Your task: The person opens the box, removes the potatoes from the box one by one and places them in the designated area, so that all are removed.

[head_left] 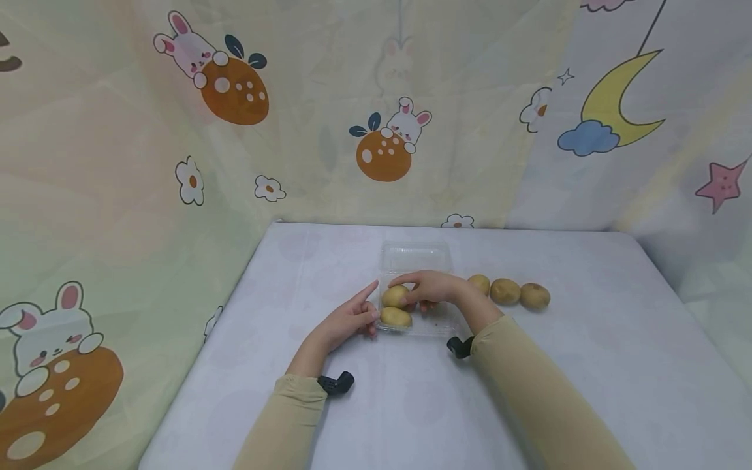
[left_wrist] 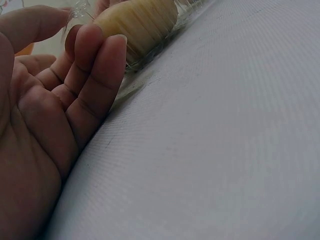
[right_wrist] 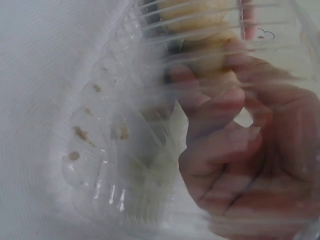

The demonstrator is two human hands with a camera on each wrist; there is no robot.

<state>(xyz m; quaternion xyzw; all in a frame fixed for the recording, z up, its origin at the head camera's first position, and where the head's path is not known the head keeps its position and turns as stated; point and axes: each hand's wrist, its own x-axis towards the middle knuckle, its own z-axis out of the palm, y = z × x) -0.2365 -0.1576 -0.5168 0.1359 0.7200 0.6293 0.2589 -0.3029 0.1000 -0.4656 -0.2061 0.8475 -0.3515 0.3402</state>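
Observation:
A clear plastic container (head_left: pixel 431 326) lies on the table with its lid (head_left: pixel 416 256) folded back behind it. My right hand (head_left: pixel 431 287) reaches into it and grips a potato (head_left: pixel 395 296) between thumb and fingers; the right wrist view shows this hand (right_wrist: pixel 250 135) through the ridged clear wall. A second potato (head_left: pixel 396 318) lies in front of the gripped one, in the left part of the container. On the left side, my left hand (head_left: pixel 346 320) pinches the container's rim (left_wrist: pixel 80 9) with the thumb against curled fingers, its index finger pointing forward.
To the right of the container, a potato (head_left: pixel 480 283) partly behind the right forearm, a middle potato (head_left: pixel 505 292) and an outer potato (head_left: pixel 534 297) form a row. The white-covered table (head_left: pixel 587 391) meets a printed cloth backdrop (head_left: pixel 317 117) behind. Brown specks dot the container.

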